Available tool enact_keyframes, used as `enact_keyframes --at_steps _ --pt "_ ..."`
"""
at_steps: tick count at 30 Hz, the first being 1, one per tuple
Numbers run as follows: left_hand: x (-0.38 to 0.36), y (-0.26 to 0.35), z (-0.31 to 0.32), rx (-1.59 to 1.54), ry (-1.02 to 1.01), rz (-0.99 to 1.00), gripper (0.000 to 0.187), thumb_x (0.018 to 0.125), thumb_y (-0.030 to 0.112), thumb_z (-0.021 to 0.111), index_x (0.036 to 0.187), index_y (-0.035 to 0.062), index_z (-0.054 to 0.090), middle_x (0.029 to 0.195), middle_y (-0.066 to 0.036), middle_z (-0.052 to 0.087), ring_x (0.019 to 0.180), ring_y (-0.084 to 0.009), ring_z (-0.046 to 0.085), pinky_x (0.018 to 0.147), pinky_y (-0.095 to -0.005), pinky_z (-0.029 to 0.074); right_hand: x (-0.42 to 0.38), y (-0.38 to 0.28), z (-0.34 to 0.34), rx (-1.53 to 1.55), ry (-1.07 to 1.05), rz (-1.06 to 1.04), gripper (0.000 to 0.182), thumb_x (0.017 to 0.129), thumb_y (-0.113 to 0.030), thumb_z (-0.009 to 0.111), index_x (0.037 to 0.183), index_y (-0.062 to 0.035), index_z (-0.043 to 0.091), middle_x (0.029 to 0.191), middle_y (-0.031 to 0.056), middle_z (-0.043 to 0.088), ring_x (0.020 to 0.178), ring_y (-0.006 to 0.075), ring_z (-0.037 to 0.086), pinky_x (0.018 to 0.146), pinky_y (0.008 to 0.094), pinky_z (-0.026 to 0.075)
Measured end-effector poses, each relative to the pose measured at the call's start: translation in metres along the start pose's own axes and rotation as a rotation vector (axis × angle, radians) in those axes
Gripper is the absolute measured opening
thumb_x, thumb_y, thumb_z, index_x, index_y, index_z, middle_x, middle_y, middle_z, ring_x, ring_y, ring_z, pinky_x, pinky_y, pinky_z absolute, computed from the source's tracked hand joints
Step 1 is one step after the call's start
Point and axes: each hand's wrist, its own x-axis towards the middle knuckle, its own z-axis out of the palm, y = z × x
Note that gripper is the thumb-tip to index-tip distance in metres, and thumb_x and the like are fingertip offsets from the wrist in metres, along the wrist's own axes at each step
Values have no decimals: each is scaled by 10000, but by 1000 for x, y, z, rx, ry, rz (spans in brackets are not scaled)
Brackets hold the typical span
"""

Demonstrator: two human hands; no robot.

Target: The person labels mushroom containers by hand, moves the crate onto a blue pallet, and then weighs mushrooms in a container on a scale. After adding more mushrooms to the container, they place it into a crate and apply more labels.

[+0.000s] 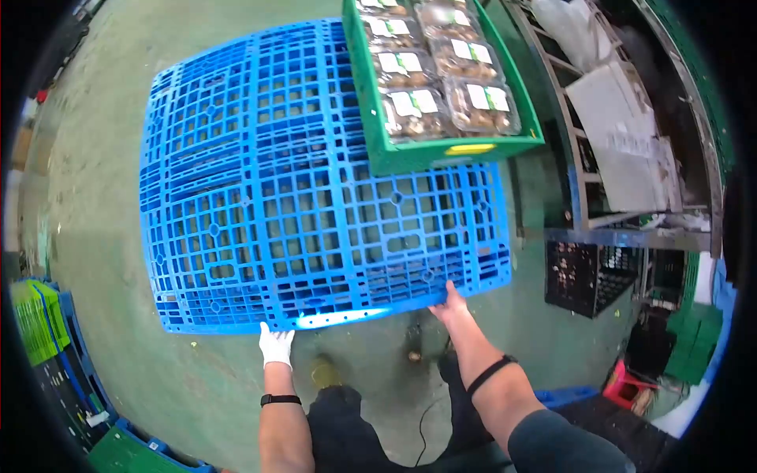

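Observation:
A blue plastic pallet (pixel 339 181) with a grid deck fills the middle of the head view. My left hand (pixel 276 347), in a white glove, grips its near edge left of centre. Further right, my bare right hand (pixel 451 306) holds the same edge, thumb up against the rim; the fingers of both hands are partly hidden by the pallet. On the pallet's far right corner rests a green crate (pixel 441 158). Inside are several clear plastic punnets (pixel 414 110) of brown produce, perhaps mushrooms, with white and green labels.
A metal rack (pixel 583 158) with white cardboard (pixel 619 130) stands on the right, a black crate (pixel 583 276) below it. Green crates (pixel 694 339) and a red crate (pixel 627 386) are at lower right. A lime-green crate (pixel 35 319) sits at far left.

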Motion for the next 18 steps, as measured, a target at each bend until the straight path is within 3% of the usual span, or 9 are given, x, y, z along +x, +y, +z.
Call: enact_keyframes --at_steps 3,6,10,12,14,15,16,17,18 --pt "-55 -6 19 57 191 -17 817 978 533 494 1505 -23 209 1544 -223 270 1394 -387 356 1117 -567 335 -45 -9 -1 -302 84 70 700 936 -413 645 1465 -64 349 1532 232 293 1392 409 342 1083 617 326" --pt "-108 -7 14 118 199 7 873 978 554 477 1501 -69 159 1561 -230 243 1410 -392 331 1115 -537 347 -81 -18 -27 -357 130 4 557 947 -410 628 1331 -34 483 1357 190 504 1247 351 494 1011 565 419" --pt "-167 3 -19 299 86 -19 887 985 560 459 1490 -102 153 1578 -233 204 1401 -377 349 1109 -498 352 -148 -39 -65 -395 43 49 395 955 -391 618 1160 -58 569 1128 121 610 1077 265 585 912 482 499" --pt "-197 15 -29 416 1 -116 853 979 550 484 1516 -33 169 1567 -221 240 1387 -375 361 1094 -481 360 -202 -56 -72 -484 27 9 244 949 -331 610 953 -88 624 883 63 635 826 187 627 700 377 528" --pt "-267 13 1 552 3 14 788 974 503 530 1533 61 195 1521 -213 313 1364 -378 379 1063 -472 386 -227 -71 -108 -713 -171 -9 204 954 -296 577 792 -171 587 786 1 615 752 101 576 673 326 483" --pt "-278 8 5 582 -3 159 609 973 444 557 1422 58 414 1396 -171 474 1225 -335 513 978 -480 455 -226 -70 -129 -832 -261 -141 243 940 -307 560 791 -123 614 782 37 627 723 137 586 652 349 484" --pt "-296 7 12 613 -134 180 500 976 381 562 1337 39 518 1313 -169 553 1159 -332 554 933 -458 481 -253 -76 -126 -1166 -53 -336 267 924 -312 561 844 -73 651 819 63 654 716 186 605 681 379 495" --pt "-334 9 26 806 -110 225 528 973 396 560 1333 13 525 1338 -193 548 1193 -304 539 927 -441 493 -277 -88 -136 -1254 -78 -454 294 909 -327 590 896 -46 673 836 89 672 728 233 611 715 403 498" --pt "-373 12 36 1003 -61 283 557 969 411 559 1330 -13 532 1363 -216 544 1226 -276 523 920 -424 505 -284 -92 -156 -1145 -150 -418 247 897 -291 647 891 -49 695 826 61 684 779 163 609 737 373 497"
